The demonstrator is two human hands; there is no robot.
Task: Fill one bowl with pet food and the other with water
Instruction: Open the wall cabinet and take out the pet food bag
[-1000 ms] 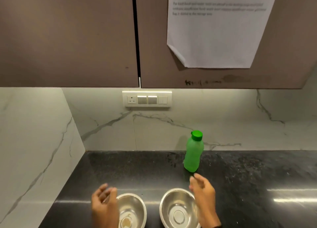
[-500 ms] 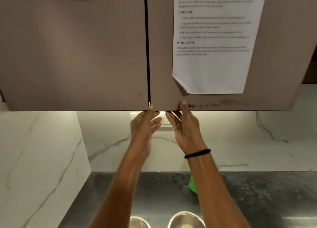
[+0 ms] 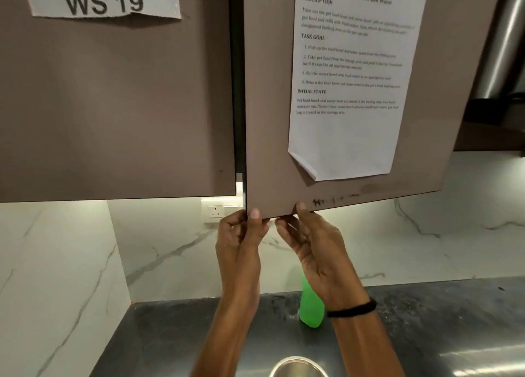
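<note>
- Down at the bottom edge, the rim of one steel bowl (image 3: 298,367) shows on the dark counter (image 3: 440,320); its contents cannot be seen.
- Behind it a green bottle (image 3: 312,310) stands upright near the back wall, partly hidden by the right wrist and its black band (image 3: 352,310).
- Both arms are up! The left hand (image 3: 240,249) grips the lower corner of the right cabinet door (image 3: 270,107), thumb on the front, fingers curled behind.
- Just beside it, the right hand (image 3: 315,251) pinches the same bottom edge, thumb in front.
- That door stands ajar, with a dark gap beside the left door (image 3: 113,92).
- A printed task sheet (image 3: 352,92) hangs on the right door, and a "WS 19" label (image 3: 102,0) on the left.
- On the wall, a socket (image 3: 215,211).
</note>
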